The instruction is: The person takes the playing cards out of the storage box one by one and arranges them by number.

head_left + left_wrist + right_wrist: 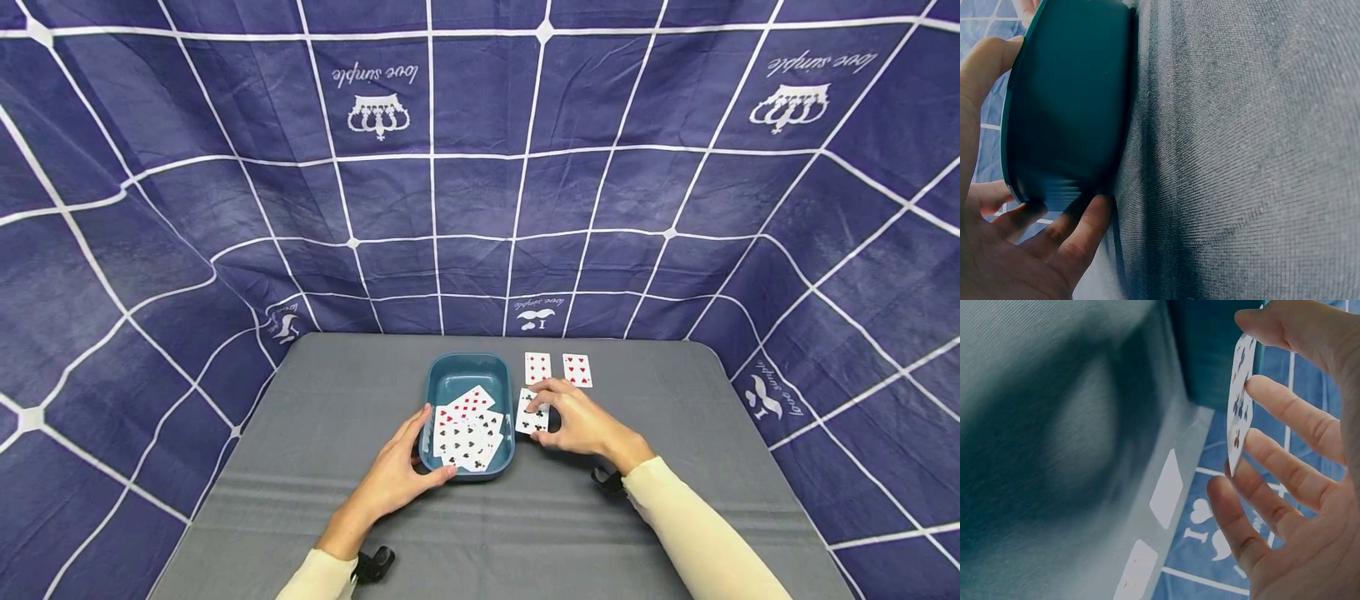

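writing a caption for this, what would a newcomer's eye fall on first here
Probably the blue tray on the grey table, with a loose pile of playing cards inside and the left hand gripping its near left corner. Next, the right hand just right of it, holding a black-suited card. The white-lined blue cloth rising behind the table would also stand out.

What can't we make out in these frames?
Head: how many cards the card pile in the tray holds; they overlap.
Head: part of the held card; the right hand covers it.
Left wrist: what lies inside the tray; its side blocks the view.
Right wrist: full face of the lower table card; bottom edge cuts it off, marks too faint to read.
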Tool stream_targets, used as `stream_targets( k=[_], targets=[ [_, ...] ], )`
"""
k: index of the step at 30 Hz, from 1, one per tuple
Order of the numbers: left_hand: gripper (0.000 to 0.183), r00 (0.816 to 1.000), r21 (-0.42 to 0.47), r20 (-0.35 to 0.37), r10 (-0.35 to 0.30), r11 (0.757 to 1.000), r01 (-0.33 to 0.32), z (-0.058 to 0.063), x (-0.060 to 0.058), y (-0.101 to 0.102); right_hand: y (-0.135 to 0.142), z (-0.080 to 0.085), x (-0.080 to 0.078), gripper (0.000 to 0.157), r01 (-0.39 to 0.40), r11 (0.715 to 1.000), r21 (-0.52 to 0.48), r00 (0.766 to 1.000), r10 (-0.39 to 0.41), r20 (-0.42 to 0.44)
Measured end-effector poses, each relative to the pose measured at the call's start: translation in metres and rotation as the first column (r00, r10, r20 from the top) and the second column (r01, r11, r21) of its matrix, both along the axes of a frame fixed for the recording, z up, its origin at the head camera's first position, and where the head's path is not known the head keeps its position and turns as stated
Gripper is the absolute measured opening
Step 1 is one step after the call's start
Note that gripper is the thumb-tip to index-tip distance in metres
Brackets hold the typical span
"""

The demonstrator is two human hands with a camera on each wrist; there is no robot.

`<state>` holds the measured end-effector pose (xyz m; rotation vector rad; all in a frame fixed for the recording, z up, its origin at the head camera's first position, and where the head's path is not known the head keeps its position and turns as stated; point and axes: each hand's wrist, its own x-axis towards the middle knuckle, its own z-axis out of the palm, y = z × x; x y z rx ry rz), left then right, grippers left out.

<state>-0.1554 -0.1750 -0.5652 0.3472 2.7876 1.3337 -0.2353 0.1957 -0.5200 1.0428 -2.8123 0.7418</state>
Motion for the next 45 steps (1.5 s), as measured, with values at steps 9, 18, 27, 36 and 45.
stream_targets(
  k=[9, 18, 27, 36, 45],
  targets=[
    [0.121, 1.000, 0.008, 0.004, 0.002, 1.000, -0.002, 0.001, 0.001, 0.000, 0.010, -0.013, -0.003, 0.034, 0.045, 0.998, 0.037, 0.997, -0.048, 0.059],
    [0.121, 1.000, 0.010, 0.003, 0.003, 1.000, -0.003, 0.002, 0.002, 0.000, 0.015, -0.024, -0.007, 0.031, 0.064, 0.992, 0.104, 0.992, -0.075, 0.103],
    [0.121, 1.000, 0.010, -0.016, 0.005, 1.000, -0.005, 0.000, 0.002, 0.000, 0.014, -0.031, -0.010, 0.030, 0.049, 0.992, 0.120, 0.989, -0.065, 0.130],
    [0.123, 1.000, 0.016, -0.012, 0.007, 1.000, -0.007, 0.000, 0.002, 0.000, 0.014, -0.034, -0.014, 0.030, 0.041, 0.993, 0.107, 0.991, -0.054, 0.125],
    [0.122, 1.000, -0.003, -0.022, 0.003, 1.000, -0.004, 0.000, 0.002, -0.001, 0.014, -0.034, -0.016, 0.030, 0.034, 0.995, 0.099, 0.990, -0.047, 0.136]
  ],
)
